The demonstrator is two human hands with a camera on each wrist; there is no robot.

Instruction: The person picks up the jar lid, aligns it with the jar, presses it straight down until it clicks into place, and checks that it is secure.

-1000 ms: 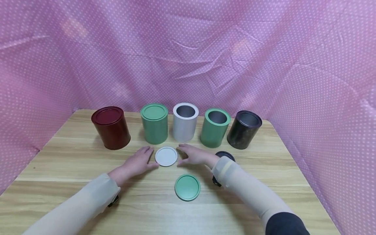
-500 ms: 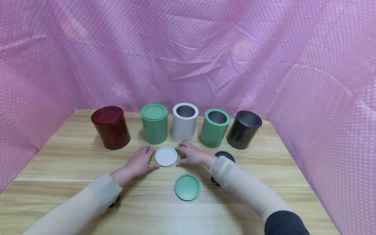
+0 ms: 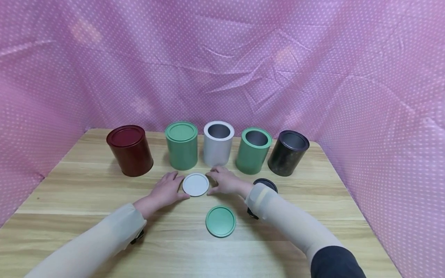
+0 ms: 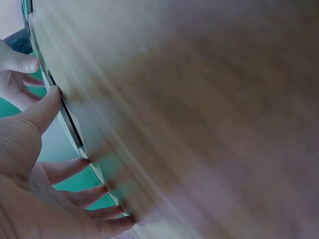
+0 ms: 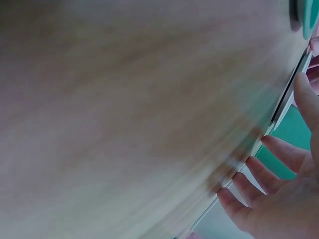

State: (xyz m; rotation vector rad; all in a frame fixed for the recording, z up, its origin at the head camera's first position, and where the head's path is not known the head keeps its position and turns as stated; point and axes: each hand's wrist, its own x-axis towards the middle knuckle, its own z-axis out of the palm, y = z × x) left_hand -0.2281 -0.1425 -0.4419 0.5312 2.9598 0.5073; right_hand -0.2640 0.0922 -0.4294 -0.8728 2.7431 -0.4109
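A round white lid (image 3: 196,184) lies flat on the wooden table between my two hands. My left hand (image 3: 167,190) is at its left side, fingers spread, thumb near the front edge. On the other side my right hand (image 3: 224,182) mirrors it, its thumb and fingers around the right edge. In the left wrist view the fingertips (image 4: 85,162) of the left hand rest on the table, with the lid's thin edge beyond. The right wrist view has the right fingertips (image 5: 264,140) down on the wood beside the lid. Behind stands a white can (image 3: 218,148) with an open top.
A green lid (image 3: 220,221) lies nearer me; a black lid (image 3: 265,183) is partly under the right sleeve. Along the back stand a dark red can (image 3: 131,154), a lidded green can (image 3: 182,150), an open green can (image 3: 253,154) and a black can (image 3: 287,156). Pink dotted cloth surrounds the table.
Both hands have drawn slightly closer to the white lid, left hand rightward and right hand leftward. The lids and cans stay in place.
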